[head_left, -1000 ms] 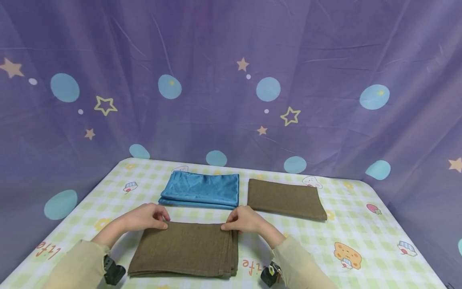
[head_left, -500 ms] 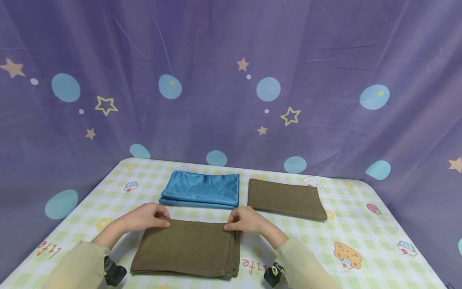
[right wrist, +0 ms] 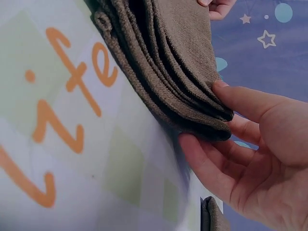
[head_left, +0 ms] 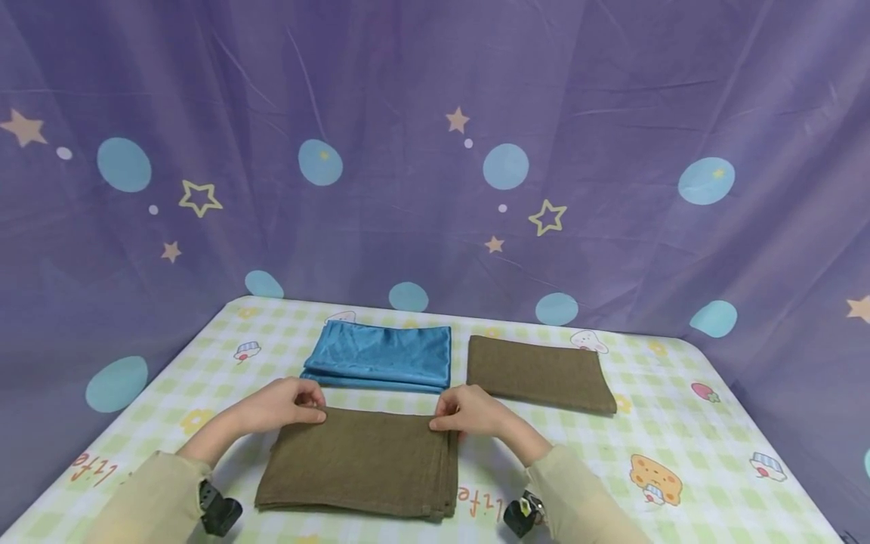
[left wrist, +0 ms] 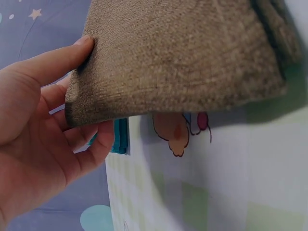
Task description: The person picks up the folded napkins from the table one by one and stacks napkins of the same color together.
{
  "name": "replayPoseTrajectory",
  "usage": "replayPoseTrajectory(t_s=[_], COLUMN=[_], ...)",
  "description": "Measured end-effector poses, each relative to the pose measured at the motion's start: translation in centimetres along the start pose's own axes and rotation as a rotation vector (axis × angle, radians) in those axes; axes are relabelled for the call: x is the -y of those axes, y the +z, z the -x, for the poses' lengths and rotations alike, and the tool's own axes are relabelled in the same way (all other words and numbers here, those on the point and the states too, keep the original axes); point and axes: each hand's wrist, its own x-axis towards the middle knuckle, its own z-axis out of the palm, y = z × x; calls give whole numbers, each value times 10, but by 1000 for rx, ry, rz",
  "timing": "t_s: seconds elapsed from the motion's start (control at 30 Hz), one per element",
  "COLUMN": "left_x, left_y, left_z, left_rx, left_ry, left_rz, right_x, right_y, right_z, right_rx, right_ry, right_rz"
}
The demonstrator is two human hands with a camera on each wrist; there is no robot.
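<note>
A folded brown cloth (head_left: 360,462) lies at the front of the table, its far edge raised a little between both hands. My left hand (head_left: 282,406) pinches the far left corner, thumb on top and fingers beneath, as the left wrist view of the cloth (left wrist: 183,57) shows. At the far right corner my right hand (head_left: 472,412) pinches the stacked layers, which fan out along that side in the right wrist view of the cloth (right wrist: 163,62). Behind it lie a folded blue satin cloth (head_left: 384,355) and, to the right, a second folded brown cloth (head_left: 540,374).
A green-and-white checked tablecloth (head_left: 714,423) with printed cartoons and lettering covers the table. Purple curtains (head_left: 421,91) with stars and blue spots hang behind and at both sides. Each wrist carries a small black camera, such as the left one (head_left: 220,514).
Both hands have shifted slightly right and away from the body, carrying the front brown cloth with them. Their pinch holds throughout. The two cloths at the back stay put.
</note>
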Motion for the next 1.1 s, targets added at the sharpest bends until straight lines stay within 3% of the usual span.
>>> replayPoseTrajectory(t_s=[0.43, 0.67, 1.1], left_x=[-7, -10, -16], left_y=[-2, -1, 4], left_z=[2, 1, -1], left_rx=[9, 13, 8], left_ry=[4, -19, -1], left_rz=[41, 34, 40], right_x=[-5, -8, -12], right_y=[-10, -17, -23], right_z=[5, 11, 24], right_rx=[-31, -59, -78], right_ry=[-29, -8, 26], right_rz=[-7, -10, -24])
